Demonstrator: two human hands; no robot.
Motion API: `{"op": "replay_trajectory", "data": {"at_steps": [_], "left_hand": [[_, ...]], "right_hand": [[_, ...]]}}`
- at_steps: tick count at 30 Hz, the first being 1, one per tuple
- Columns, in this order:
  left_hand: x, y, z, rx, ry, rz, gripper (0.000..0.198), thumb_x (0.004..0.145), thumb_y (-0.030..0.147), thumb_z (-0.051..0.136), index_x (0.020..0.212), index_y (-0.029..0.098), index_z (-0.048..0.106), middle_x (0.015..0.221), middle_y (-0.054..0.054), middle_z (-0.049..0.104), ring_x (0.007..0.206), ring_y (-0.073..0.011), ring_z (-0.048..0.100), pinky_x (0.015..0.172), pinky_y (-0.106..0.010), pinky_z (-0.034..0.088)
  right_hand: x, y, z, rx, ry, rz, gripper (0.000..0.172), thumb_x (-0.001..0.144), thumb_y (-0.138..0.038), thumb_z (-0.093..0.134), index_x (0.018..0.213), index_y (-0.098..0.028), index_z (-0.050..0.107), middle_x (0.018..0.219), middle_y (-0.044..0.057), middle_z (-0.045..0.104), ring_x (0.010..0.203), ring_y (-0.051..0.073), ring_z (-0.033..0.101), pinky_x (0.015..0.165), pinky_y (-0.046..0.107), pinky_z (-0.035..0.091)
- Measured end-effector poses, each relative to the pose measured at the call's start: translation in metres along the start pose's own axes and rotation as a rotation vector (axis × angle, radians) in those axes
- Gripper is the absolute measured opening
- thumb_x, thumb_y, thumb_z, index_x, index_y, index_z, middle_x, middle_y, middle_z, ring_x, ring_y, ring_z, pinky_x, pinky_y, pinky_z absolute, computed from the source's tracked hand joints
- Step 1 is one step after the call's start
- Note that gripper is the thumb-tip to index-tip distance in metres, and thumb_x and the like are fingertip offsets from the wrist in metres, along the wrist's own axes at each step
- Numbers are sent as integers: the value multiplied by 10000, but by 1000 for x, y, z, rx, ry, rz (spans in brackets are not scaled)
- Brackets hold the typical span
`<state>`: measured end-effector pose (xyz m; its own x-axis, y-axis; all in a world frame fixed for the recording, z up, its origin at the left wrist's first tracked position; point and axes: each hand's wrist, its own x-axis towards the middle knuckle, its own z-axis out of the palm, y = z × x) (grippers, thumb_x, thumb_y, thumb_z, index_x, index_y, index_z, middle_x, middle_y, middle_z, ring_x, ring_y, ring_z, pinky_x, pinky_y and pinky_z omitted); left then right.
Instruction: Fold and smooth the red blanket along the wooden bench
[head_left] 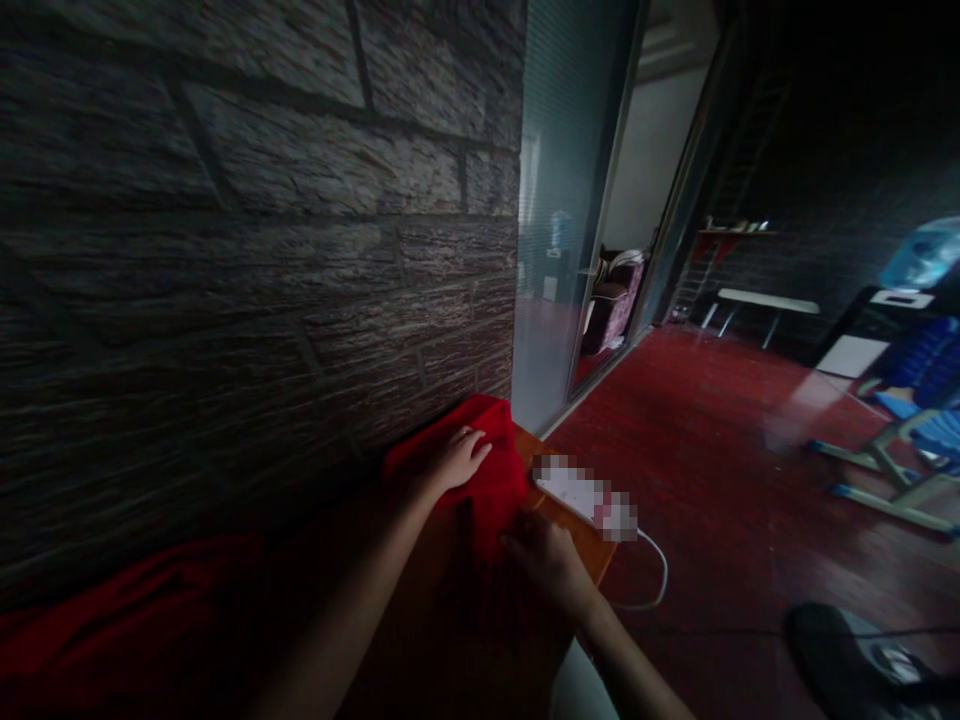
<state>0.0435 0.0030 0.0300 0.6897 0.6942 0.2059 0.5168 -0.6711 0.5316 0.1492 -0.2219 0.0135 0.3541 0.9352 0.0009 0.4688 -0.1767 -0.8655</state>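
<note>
A red cloth (504, 470) is spread over the wooden table (592, 540) against the stone wall, with one strip of it reaching toward me. I cannot tell whether it is a garment. My left hand (461, 460) lies on its upper part with fingers stretched out. Lower and to the right, my right hand (553, 560) has its fingers curled at the cloth's near edge, pinching it. Shadow partly hides those fingertips. Just beyond my right hand lies a long white object (577, 492), partly pixelated, with a white cable (664, 565) hanging off the table.
More red fabric (127, 610) lies in shadow at lower left. The stone wall (300, 250) borders the table. To the right are a glass door (559, 200), a white bench (769, 300), a blue water bottle (919, 255), a blue chair (919, 390) and a black base (832, 650) on the red floor.
</note>
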Motion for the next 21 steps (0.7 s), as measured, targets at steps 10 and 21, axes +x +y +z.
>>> {"op": "replay_trajectory", "data": {"at_steps": [10, 21], "left_hand": [[55, -32, -9, 327, -82, -31, 782, 856, 378, 628, 1520, 139, 291, 1575, -204, 293, 1449, -338, 291, 1177, -452, 227], [79, -20, 19, 465, -115, -62, 583, 980, 276, 314, 1559, 270, 243, 1647, -136, 111, 1455, -393, 233, 1089, -639, 261]], "right_hand": [[-4, 1, 10, 182, 99, 18, 280, 843, -402, 615, 1039, -203, 606, 897, 55, 729, 792, 205, 698, 656, 270, 497], [-10, -1, 24, 431, 150, -66, 359, 874, -363, 566, 1199, -226, 499, 952, 59, 714, 810, 193, 686, 682, 277, 538]]}}
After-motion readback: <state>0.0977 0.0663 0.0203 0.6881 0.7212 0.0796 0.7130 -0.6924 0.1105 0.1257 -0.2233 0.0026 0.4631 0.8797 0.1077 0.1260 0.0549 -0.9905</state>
